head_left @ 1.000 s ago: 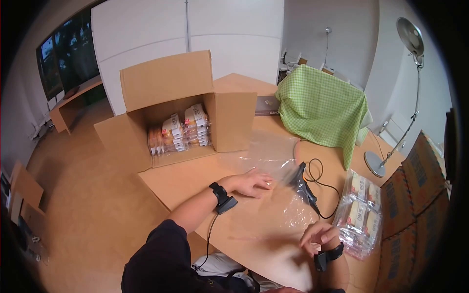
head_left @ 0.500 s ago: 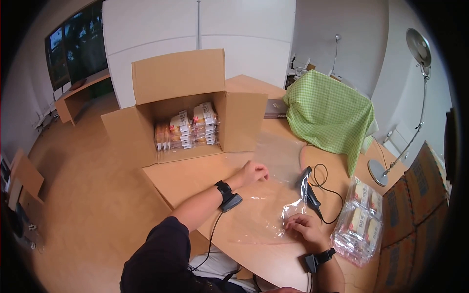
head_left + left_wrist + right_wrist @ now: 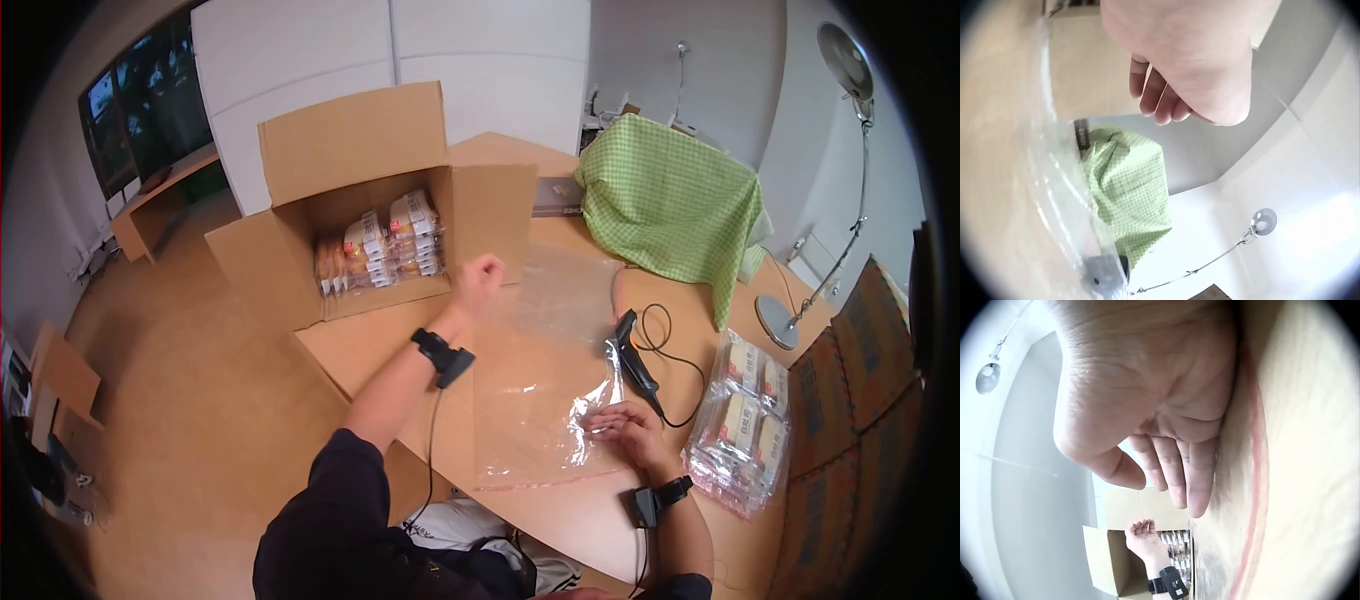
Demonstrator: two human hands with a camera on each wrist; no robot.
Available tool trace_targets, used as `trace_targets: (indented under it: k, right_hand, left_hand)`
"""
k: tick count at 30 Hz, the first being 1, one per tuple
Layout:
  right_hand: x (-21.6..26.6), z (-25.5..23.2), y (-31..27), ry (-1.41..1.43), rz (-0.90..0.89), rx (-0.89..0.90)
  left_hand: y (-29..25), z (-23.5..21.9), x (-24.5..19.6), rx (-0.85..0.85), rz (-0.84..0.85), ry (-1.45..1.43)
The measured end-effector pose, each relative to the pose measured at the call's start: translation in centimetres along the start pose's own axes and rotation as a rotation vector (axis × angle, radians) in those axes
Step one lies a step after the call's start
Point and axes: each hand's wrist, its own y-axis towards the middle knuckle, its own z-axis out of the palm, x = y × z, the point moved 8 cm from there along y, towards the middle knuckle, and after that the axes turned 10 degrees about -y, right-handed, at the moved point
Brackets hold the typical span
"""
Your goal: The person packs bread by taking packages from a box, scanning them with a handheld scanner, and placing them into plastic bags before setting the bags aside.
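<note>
The counter [image 3: 575,525] spread beneath and beyond both hands. The open carton [image 3: 355,135] stood past the left hand, to its left, with packaged food [image 3: 390,243] inside it. Brown cardboard boxes [image 3: 835,400] rose well to the right of the right hand, and a metal lamp [image 3: 845,62] stood beyond that hand, off to the right. The green checked cloth [image 3: 670,205] hung farther out, to the right of the left hand. The clear plastic bag [image 3: 540,380] lay flat on the counter between the hands, reaching out beyond the right hand; its far left part was near the left hand. Wrapped packs [image 3: 740,430] lay right of the right hand.

The right hand [image 3: 632,432] rested on the bag's near right part, fingers nearly straight and close together, gripping nothing. The left hand [image 3: 480,285] was raised near the carton's right flap, its fingers loosely curled around nothing. The black handheld device [image 3: 637,365] lay just past the right hand, beside the bag's right edge.
</note>
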Motion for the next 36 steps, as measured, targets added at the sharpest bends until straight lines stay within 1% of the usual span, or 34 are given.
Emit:
trace_targets:
  k: [1, 3, 5, 6, 8, 9, 10, 12, 13, 14, 16, 17, 18, 21, 23, 24, 26, 27, 29, 33, 35, 36]
  right_hand:
    - [-0.2, -0.1, 0.0, -0.011, 0.019, -0.010]
    - [-0.3, -0.3, -0.1, -0.017, 0.017, -0.013]
    - [-0.4, -0.5, 0.0, -0.018, 0.001, -0.016]
    - [-0.6, -0.7, 0.1, -0.032, 0.009, -0.003]
    - [-0.8, -0.9, 0.2, -0.040, 0.002, 0.006]
    - [-0.8, -1.0, 0.3, -0.041, 0.008, 0.012]
    - [-1.0, -0.8, 0.2, -0.042, 0.018, 0.021]
    - [-0.8, -0.6, 0.2, -0.033, 0.023, 0.017]
    - [-0.7, -0.6, 0.1, -0.026, 0.036, 0.012]
    - [-0.4, -0.5, 0.0, -0.028, 0.030, 0.008]
    - [0.0, -0.3, -0.2, -0.072, 0.037, -0.006]
    - [0.1, -0.3, -0.3, -0.072, 0.033, -0.012]
    - [0.0, -0.3, -0.3, -0.079, 0.038, -0.015]
    - [-0.4, -0.6, -0.1, -0.074, 0.035, -0.009]
    - [-0.6, -0.5, 0.0, -0.060, 0.027, -0.003]
    - [-0.6, -0.5, -0.1, -0.064, 0.039, -0.014]
    - [-0.6, -0.6, -0.2, -0.066, 0.047, -0.028]
    - [-0.7, -0.6, -0.1, -0.064, 0.045, -0.028]
    - [-0.6, -0.6, -0.1, -0.064, 0.037, -0.026]
    - [-0.4, -0.5, -0.1, -0.080, 0.051, -0.036]
    - [-0.8, -0.6, 0.1, -0.097, 0.069, -0.030]
    - [-0.9, -0.7, 0.1, -0.086, 0.060, -0.040]
  left_hand:
    - [0.8, -1.6, -0.7, -0.028, 0.132, 0.125]
    - [2.0, -4.8, -3.0, -0.043, 0.268, 0.367]
    - [3.0, -7.9, -2.2, -0.008, 0.359, 0.522]
    - [3.3, -9.0, -1.6, 0.003, 0.371, 0.523]
    - [4.5, -11.0, 0.4, -0.022, 0.277, 0.696]
    - [4.9, -11.2, 1.7, 0.066, 0.212, 0.777]
    - [4.8, -11.2, 1.6, 0.067, 0.217, 0.781]
    - [5.0, -10.2, 2.7, 0.240, 0.130, 0.963]
    - [5.1, -10.1, 3.4, 0.292, 0.082, 1.019]
    - [5.2, -10.2, 3.5, 0.291, 0.089, 1.017]
    - [5.5, -10.5, 4.3, 0.301, 0.021, 0.921]
    - [5.6, -10.5, 4.1, 0.283, 0.074, 0.932]
    - [5.5, -10.5, 4.3, 0.285, 0.079, 0.930]
    - [5.2, -10.9, 2.7, 0.300, 0.090, 0.992]
    - [4.9, -11.6, 0.6, 0.224, 0.147, 0.980]
    - [4.5, -11.8, -0.1, 0.227, 0.149, 0.982]
    - [3.8, -13.2, -3.1, 0.073, 0.152, 0.968]
    - [3.0, -13.2, -4.4, 0.074, 0.158, 0.969]
    - [0.8, -13.4, -8.5, -0.061, 0.297, 0.857]
    - [-3.7, -11.6, -12.7, -0.092, 0.326, 0.777]
    - [-5.2, -9.5, -12.6, -0.057, 0.188, 0.341]
    - [-5.6, -7.7, -11.2, 0.022, 0.066, 0.128]
